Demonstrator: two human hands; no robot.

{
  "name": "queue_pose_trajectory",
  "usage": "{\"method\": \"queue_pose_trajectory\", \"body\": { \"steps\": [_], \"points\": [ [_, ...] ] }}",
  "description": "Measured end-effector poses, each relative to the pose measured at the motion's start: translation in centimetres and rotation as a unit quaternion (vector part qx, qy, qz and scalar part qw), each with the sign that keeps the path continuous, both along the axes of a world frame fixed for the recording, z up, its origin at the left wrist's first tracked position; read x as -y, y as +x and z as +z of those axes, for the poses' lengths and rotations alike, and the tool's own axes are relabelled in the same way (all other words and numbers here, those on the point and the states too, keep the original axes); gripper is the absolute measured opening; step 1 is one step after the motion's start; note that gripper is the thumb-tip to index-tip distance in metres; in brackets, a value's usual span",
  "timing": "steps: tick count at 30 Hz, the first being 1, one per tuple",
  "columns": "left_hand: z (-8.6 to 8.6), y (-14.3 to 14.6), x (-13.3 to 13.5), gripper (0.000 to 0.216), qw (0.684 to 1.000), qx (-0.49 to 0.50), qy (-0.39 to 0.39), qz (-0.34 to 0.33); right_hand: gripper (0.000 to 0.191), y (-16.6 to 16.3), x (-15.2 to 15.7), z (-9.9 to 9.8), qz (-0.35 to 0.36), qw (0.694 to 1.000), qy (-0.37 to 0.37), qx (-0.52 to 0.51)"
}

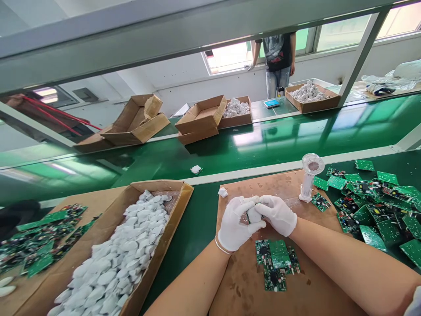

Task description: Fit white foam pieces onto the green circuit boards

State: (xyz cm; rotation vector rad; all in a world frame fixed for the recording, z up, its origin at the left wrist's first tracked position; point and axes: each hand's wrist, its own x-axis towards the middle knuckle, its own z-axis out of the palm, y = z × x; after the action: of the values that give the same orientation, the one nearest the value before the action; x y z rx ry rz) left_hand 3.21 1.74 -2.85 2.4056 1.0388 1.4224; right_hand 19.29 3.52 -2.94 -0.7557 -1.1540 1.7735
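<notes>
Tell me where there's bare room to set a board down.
Free: the brown sheet beyond the left hand and right hand, left of the clear stand; the green tabletop between that sheet and the box of white pads; the green belt right of its small white-topped board.
Crowded: the tabletop's right end, heaped with circuit boards, and inside the box.

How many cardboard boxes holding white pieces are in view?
3: the near-left box, the center box across the green surface beside other cardboard, and the far-right box across it, near the standing person. Others may be hidden.
</notes>
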Motion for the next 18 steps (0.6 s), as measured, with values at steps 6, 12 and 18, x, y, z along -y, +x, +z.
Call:
{"method": "queue_pose_trajectory", "body": {
  "steps": [6,12,18],
  "points": [
    [0.2,0.1,0.1,0.060,0.996,0.040,-0.080,-0.013,0.035,-0.2,0.4,0.1,0.010,1.000,0.000,-0.005],
    [0.1,0.2,-0.2,0.050,0.998,0.000,-0.058,0.001,0.039,-0.6,0.3,0.8,0.042,0.996,-0.013,-0.072],
    [0.2,0.1,-0.1,0.060,0.998,0.008,-0.054,0.003,0.032,-0.6,0.4,0.4,0.088,0.984,-0.083,-0.128]
  ]
}}
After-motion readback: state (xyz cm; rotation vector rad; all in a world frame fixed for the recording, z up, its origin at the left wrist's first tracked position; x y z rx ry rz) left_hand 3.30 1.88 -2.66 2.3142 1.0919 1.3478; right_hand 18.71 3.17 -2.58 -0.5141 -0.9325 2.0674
